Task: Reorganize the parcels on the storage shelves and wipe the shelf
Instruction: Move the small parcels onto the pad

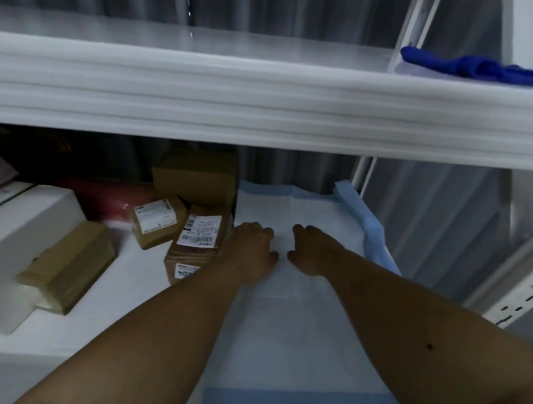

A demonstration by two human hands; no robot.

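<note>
Both hands press palm-down, fingers relaxed, on the white sheet (286,299) lining the lower shelf (115,327): left grip (252,248), right grip (310,251). Brown parcels (197,237) sit just left; a blue cloth (479,68) lies on the upper shelf (204,85)

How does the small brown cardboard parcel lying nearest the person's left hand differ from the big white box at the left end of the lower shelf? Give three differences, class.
The small brown cardboard parcel is brown; the big white box is white. The parcel is much smaller than the box. The parcel shows printed barcode labels on its top and front; the box shows none, only a dark line along its top. Another taped brown parcel leans against the box, while the small parcel lies beside the left hand. Both rest on the lower shelf.
</note>
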